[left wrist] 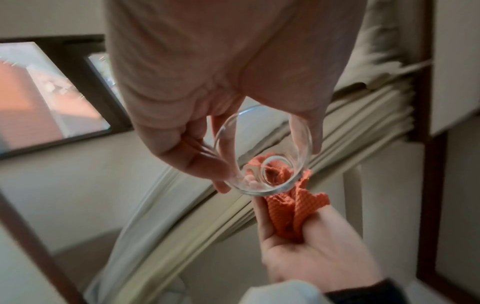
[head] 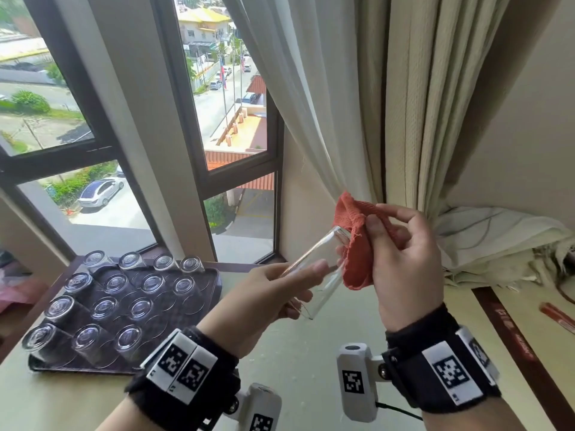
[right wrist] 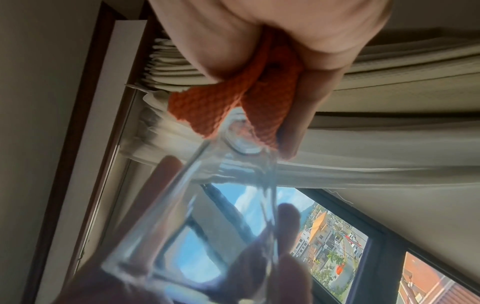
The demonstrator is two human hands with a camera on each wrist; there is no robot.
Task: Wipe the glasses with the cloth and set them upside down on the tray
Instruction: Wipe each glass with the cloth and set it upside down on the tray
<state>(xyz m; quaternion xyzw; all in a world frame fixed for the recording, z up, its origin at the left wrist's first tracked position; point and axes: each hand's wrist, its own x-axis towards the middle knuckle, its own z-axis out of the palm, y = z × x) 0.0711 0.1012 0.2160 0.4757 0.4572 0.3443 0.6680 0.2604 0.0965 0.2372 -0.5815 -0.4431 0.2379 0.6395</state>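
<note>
Head view shows the left hand (head: 267, 303) with its grip closed round a clear glass (head: 314, 275), thumb on top and fingers underneath near the rim end. The glass is held up above the worktop (head: 295, 353), tilted, its base pointing up and away toward the right hand (head: 401, 269). The right hand's grip is closed on a bunched orange cloth (head: 354, 244), pinched between thumb and fingers, and the cloth is pressed against the base end of the glass. Left wrist view looks straight down the open mouth of the glass (left wrist: 262, 156), with the cloth (left wrist: 293, 207) seen behind and through its bottom. Right wrist view shows the cloth (right wrist: 221, 107) folded over the thick base of the glass (right wrist: 233, 144).

On the left of the worktop lies a dark tray (head: 199, 303) carrying rows of glasses (head: 105, 306) standing upside down; its right part has bare circle marks. Beyond are a window (head: 236, 104) and pale curtains (head: 404, 104). A red pen (head: 557, 317) lies at the far right.
</note>
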